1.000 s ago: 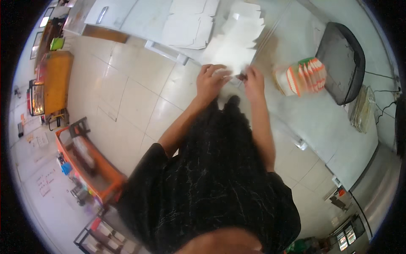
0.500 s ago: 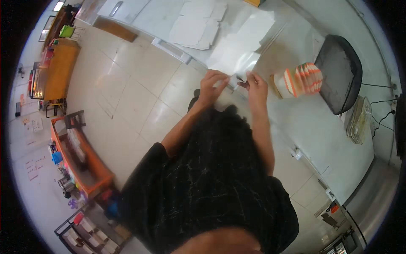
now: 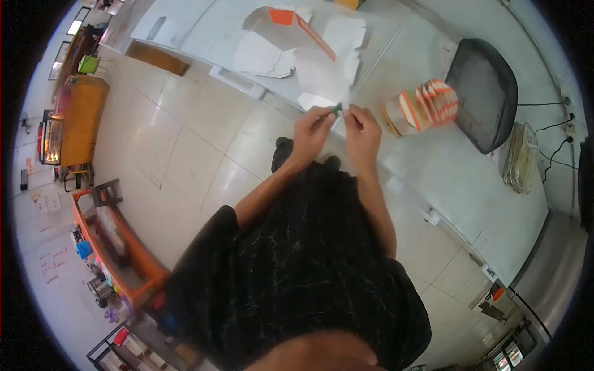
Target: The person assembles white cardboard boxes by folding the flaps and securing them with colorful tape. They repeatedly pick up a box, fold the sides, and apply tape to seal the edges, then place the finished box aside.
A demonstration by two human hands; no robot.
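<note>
A flat white cardboard box blank (image 3: 322,68) with orange printing lies on the worktop. One of its panels (image 3: 289,31) stands folded up at the far left. At its near end, by the worktop's front edge, my left hand (image 3: 311,133) and my right hand (image 3: 363,133) pinch small end flaps close together. A bit of dark green shows between the fingertips. The exact fold under the fingers is hidden. Beneath the blank and to its left sit more white cardboard blanks (image 3: 257,57).
Right of my hands stands a row of orange-and-white folded cartons (image 3: 427,108). Behind it is a dark grey padded panel (image 3: 482,93), beside plastic-wrapped flat stock (image 3: 521,157) and wall cables. An orange cart (image 3: 133,272) stands on the floor at left.
A panel of the blank has come up at the far left, and orange printing now shows. My hands have drawn closer together at the near end. The view has shifted slightly.
</note>
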